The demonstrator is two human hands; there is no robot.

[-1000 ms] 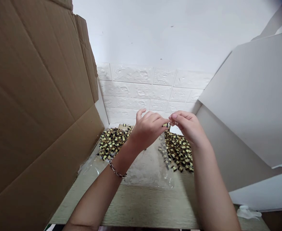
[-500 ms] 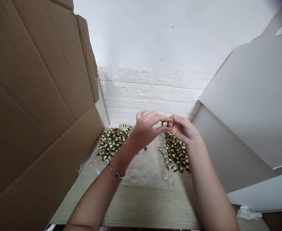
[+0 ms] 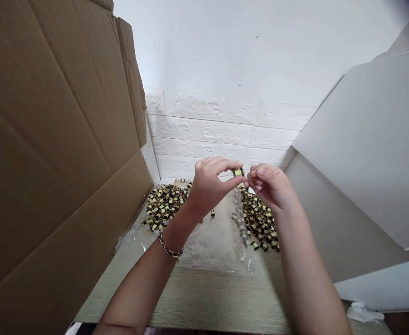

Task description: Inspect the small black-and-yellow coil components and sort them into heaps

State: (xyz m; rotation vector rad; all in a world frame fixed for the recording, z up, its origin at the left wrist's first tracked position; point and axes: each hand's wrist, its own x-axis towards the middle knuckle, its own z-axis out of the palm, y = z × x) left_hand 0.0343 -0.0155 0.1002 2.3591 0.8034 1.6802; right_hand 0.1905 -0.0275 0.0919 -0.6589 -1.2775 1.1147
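Observation:
My left hand (image 3: 207,188) pinches a small yellow-and-black wound component (image 3: 238,172), likely a tiny transformer, between thumb and forefinger. A chain bracelet (image 3: 170,247) circles my left wrist. My right hand (image 3: 269,184) is curled just to the right of that component, its fingertips almost at it and holding nothing I can see. Below my hands lie a left pile of similar components (image 3: 164,205) and a right pile (image 3: 259,221), partly hidden by my hands. A few loose ones sit between the piles.
A transparent plastic bag (image 3: 214,246) lies on a pale wood-grain table (image 3: 207,298). A tall brown cardboard sheet (image 3: 58,153) stands at the left, a white board (image 3: 365,139) at the right, and a white brick-pattern wall (image 3: 204,130) behind.
My right hand has moved slightly right, and its fingers have come away from the component. My left hand still holds it. The view has shifted slightly.

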